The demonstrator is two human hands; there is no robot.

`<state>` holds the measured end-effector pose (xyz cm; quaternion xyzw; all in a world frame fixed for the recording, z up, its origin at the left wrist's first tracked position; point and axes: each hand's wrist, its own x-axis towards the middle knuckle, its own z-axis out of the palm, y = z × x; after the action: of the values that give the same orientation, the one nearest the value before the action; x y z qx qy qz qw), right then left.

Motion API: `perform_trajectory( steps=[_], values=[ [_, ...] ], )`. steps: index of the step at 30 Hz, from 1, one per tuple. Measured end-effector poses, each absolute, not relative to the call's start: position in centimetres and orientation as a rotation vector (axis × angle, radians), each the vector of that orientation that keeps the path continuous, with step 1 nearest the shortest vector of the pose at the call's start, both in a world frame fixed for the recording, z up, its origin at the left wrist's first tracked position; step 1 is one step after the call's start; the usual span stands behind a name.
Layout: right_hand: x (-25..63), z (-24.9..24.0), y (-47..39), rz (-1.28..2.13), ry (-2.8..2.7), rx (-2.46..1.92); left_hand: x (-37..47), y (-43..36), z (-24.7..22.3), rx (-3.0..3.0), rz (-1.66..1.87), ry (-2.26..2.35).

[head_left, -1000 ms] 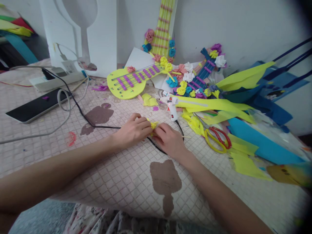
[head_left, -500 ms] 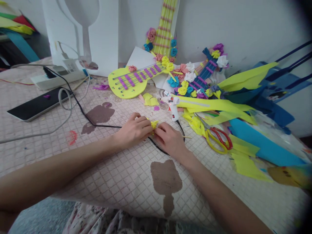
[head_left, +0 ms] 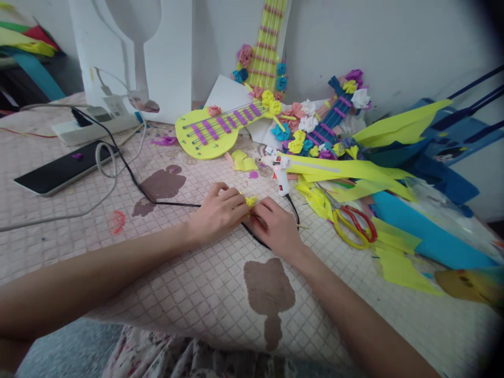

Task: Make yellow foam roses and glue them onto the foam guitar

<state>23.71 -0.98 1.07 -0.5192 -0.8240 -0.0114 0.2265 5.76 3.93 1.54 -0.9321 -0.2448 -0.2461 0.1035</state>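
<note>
A small piece of crumpled yellow paper (head_left: pixel 251 201) shows between my two hands, over the middle of the table. My left hand (head_left: pixel 221 210) has its fingers curled round the paper's left side. From the right, my right hand (head_left: pixel 274 223) pinches its other side, and a thin stick (head_left: pixel 302 227) pokes out past this hand. Most of the paper is hidden by my fingers. A black cable (head_left: pixel 255 237) runs beneath both hands. Just behind them stands a white glue gun (head_left: pixel 281 176).
Behind lie a yellow paper guitar (head_left: pixel 208 136) and a blue one (head_left: pixel 328 126) with paper flowers. Scissors (head_left: pixel 354 226) and yellow strips (head_left: pixel 354 170) are on the right. A black slab (head_left: pixel 63 167) and a power strip (head_left: pixel 94 125) are at left.
Both hands hold the yellow paper in nearly the same place. The thin stick by my right hand has tilted and dropped slightly.
</note>
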Motion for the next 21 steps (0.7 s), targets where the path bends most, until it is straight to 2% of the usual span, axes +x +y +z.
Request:
perform_trajectory(
  steps=[21],
  values=[
    [23.62, 1.25, -1.22, 0.024, -2.304, -1.459, 5.49, 3.65, 1.69, -2.803, -0.693, -0.745]
  ],
)
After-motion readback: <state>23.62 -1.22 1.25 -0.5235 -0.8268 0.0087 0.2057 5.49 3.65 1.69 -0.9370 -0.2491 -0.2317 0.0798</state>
